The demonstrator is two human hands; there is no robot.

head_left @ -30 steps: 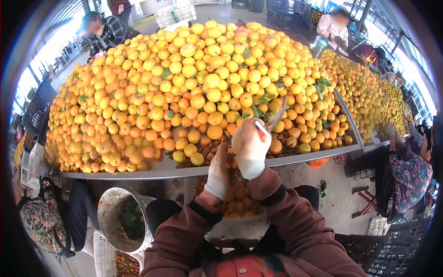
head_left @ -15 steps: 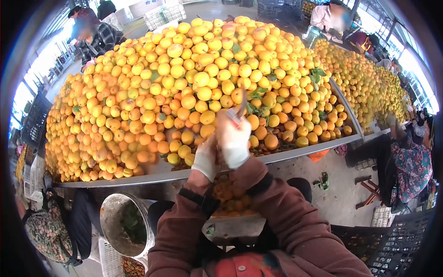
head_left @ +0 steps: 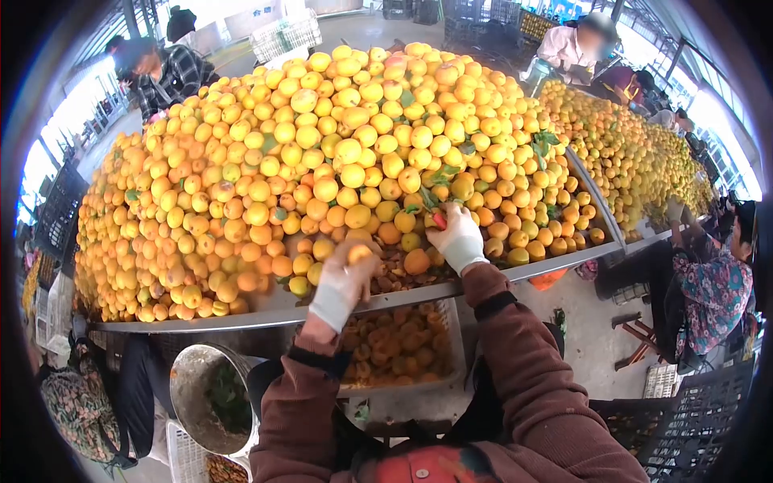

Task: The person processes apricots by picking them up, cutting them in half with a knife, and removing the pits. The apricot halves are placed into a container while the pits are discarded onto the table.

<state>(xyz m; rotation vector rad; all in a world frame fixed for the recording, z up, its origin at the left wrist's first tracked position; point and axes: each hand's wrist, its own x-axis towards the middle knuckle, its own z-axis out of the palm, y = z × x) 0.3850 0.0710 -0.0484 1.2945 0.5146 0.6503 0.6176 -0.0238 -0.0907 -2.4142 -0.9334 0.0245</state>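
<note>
Left hand (head_left: pixel 345 282) angles forward over the grey metal table edge (head_left: pixel 555 263), fingers curled round a smooth orange-yellow fruit (head_left: pixel 359 253), right hand (head_left: pixel 458 237) reaches past that edge, nearly closed on a red-handled tool (head_left: pixel 439 220), with the yellow-orange fruit heap (head_left: pixel 241 161) beyond it and a white plastic crate (head_left: pixel 456 334) below.

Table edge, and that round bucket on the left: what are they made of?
The table edge looks like bare metal, probably steel: smooth, grey, with a dull sheen along a thin, straight-sided rim. The bucket seems to be off-white plastic, stained inside, with a rounded lip; painted metal can't be ruled out.
</note>
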